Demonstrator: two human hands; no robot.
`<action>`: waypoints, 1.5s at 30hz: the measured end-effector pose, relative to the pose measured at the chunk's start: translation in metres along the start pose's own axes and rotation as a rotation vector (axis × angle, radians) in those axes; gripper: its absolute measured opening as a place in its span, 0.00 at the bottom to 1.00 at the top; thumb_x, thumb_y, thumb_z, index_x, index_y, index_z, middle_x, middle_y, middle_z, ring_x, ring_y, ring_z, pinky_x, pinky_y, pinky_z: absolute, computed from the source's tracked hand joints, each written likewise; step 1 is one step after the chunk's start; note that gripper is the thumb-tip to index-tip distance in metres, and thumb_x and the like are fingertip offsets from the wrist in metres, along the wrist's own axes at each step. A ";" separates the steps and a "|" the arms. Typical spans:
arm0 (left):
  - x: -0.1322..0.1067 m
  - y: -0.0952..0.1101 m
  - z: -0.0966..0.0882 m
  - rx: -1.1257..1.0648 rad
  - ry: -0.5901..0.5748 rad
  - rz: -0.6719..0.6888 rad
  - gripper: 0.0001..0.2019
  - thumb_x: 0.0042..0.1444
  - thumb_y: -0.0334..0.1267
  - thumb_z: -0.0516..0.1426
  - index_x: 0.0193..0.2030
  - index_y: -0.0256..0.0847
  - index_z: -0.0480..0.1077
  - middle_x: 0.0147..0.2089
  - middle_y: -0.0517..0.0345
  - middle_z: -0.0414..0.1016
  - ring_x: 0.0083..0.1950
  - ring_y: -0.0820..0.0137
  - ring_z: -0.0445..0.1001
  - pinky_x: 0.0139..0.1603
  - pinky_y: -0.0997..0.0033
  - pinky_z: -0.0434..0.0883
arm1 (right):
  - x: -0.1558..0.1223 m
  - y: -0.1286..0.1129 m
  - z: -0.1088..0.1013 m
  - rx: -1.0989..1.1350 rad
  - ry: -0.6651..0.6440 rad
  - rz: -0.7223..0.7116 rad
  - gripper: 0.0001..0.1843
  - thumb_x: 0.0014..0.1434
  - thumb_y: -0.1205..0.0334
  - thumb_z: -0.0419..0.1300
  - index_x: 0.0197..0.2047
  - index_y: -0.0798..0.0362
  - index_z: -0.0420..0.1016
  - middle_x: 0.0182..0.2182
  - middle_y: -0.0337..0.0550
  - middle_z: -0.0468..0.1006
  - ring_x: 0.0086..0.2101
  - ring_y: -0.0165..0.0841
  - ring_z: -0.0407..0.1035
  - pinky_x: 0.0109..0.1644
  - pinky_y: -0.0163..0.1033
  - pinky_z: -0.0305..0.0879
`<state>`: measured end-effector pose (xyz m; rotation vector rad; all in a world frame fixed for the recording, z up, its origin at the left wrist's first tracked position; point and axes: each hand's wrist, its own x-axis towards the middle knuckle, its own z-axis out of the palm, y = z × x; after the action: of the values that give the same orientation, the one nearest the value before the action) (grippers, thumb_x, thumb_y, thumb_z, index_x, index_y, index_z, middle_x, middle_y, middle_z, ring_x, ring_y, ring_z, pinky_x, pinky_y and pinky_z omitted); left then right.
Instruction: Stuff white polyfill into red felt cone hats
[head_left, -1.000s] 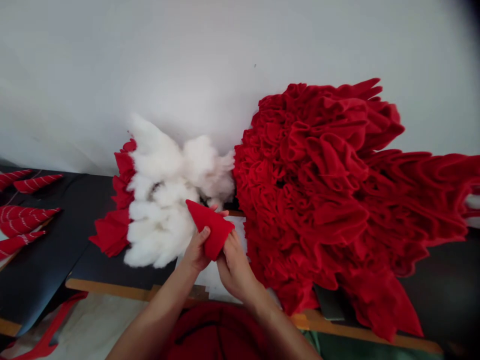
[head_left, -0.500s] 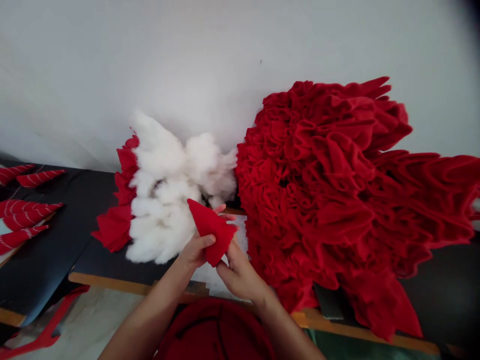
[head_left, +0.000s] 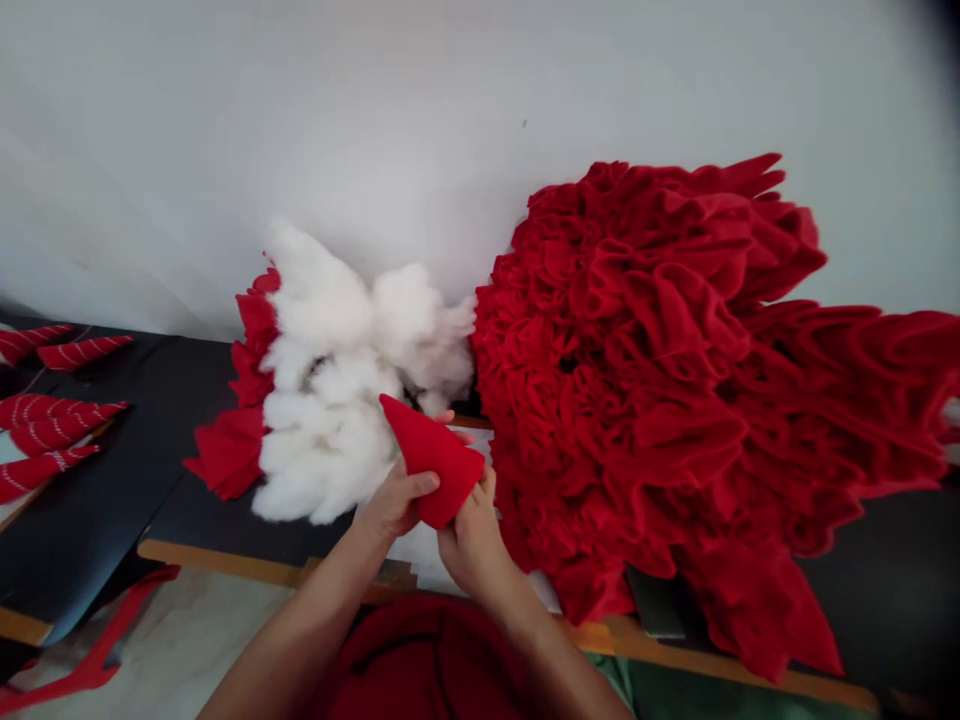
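Observation:
A red felt cone is held in front of me, its tip pointing up and to the left. My left hand is closed around its left side, thumb on top and fingers underneath, with fingertips showing past the far side. At the wide end, my right hand has its fingers curled at the rim. Some of those fingers are hidden by the felt, and whether they hold anything inside cannot be seen. Fluffy white stuffing lies in a heap just beyond and left of my hands.
A tall pile of red fabric pieces rises on the right against the wall. More red pieces stand left of the stuffing. Several striped red cones lie at the far left. The black table has a wooden front edge.
My right hand has shifted slightly up and right, and its fingers have curled in at the cone's rim. The cone has moved a little to the right with my left hand.

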<state>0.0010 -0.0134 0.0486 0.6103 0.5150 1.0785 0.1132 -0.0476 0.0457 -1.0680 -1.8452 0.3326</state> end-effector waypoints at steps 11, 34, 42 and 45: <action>-0.004 -0.007 -0.003 0.018 -0.076 -0.017 0.41 0.39 0.37 0.66 0.62 0.45 0.57 0.51 0.49 0.73 0.52 0.55 0.71 0.52 0.57 0.68 | 0.003 -0.011 -0.020 0.477 -0.208 0.321 0.31 0.53 0.75 0.51 0.59 0.44 0.61 0.55 0.43 0.67 0.56 0.38 0.57 0.62 0.50 0.51; -0.003 -0.006 0.003 -0.130 0.197 -0.052 0.44 0.34 0.47 0.69 0.60 0.42 0.59 0.43 0.52 0.77 0.48 0.59 0.74 0.48 0.62 0.71 | 0.006 0.002 -0.012 0.126 0.211 0.204 0.16 0.56 0.74 0.51 0.42 0.48 0.74 0.34 0.42 0.72 0.36 0.32 0.69 0.37 0.37 0.69; 0.000 -0.010 0.006 -0.191 0.224 -0.048 0.38 0.38 0.49 0.67 0.57 0.40 0.63 0.45 0.51 0.77 0.50 0.59 0.73 0.52 0.60 0.69 | -0.001 -0.003 -0.008 0.041 0.243 0.183 0.18 0.56 0.73 0.52 0.47 0.47 0.72 0.40 0.47 0.72 0.40 0.36 0.69 0.43 0.43 0.70; -0.001 -0.011 0.009 -0.182 0.208 -0.036 0.36 0.39 0.48 0.67 0.55 0.40 0.64 0.48 0.50 0.75 0.54 0.59 0.70 0.54 0.61 0.67 | 0.000 -0.002 -0.006 0.098 0.124 0.130 0.22 0.55 0.75 0.49 0.50 0.49 0.71 0.42 0.48 0.75 0.44 0.38 0.69 0.46 0.43 0.70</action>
<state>0.0143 -0.0201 0.0477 0.3297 0.5984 1.1468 0.1170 -0.0495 0.0502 -1.1181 -1.6377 0.4190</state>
